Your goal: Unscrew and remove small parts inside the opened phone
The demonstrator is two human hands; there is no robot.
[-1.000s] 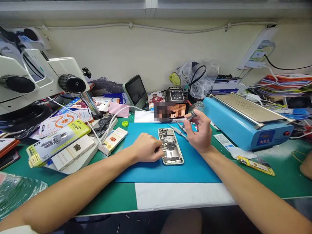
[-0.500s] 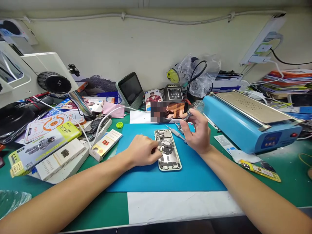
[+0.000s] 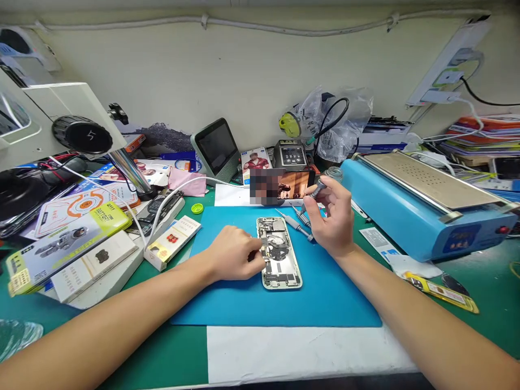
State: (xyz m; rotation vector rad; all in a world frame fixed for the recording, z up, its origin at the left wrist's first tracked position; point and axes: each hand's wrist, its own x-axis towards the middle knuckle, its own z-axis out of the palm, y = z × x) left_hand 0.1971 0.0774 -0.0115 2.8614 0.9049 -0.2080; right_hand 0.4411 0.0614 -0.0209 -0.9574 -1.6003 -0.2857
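An opened phone [image 3: 278, 252] with its insides bare lies on a blue mat [image 3: 317, 292]. My left hand [image 3: 234, 253] rests curled against the phone's left edge, its fingertips pinched on something I cannot make out. My right hand [image 3: 332, 216] hovers just right of and above the phone. It grips a small grey screwdriver [image 3: 312, 196] with the tip pointing down and left. Two more screwdrivers [image 3: 296, 222] lie on the mat beside the phone's top end.
A microscope [image 3: 60, 122] and stacked boxes [image 3: 73, 244] crowd the left side. A blue heating machine [image 3: 422, 203] stands at the right. A lit phone [image 3: 284, 185], a small screen [image 3: 215, 146], a glass jar [image 3: 333, 174] and a plastic bag line the back. White paper covers the near edge.
The view has shifted slightly. My right hand has tilted the screwdriver so that its tip points down toward the phone. My left hand has stayed at the phone's edge.
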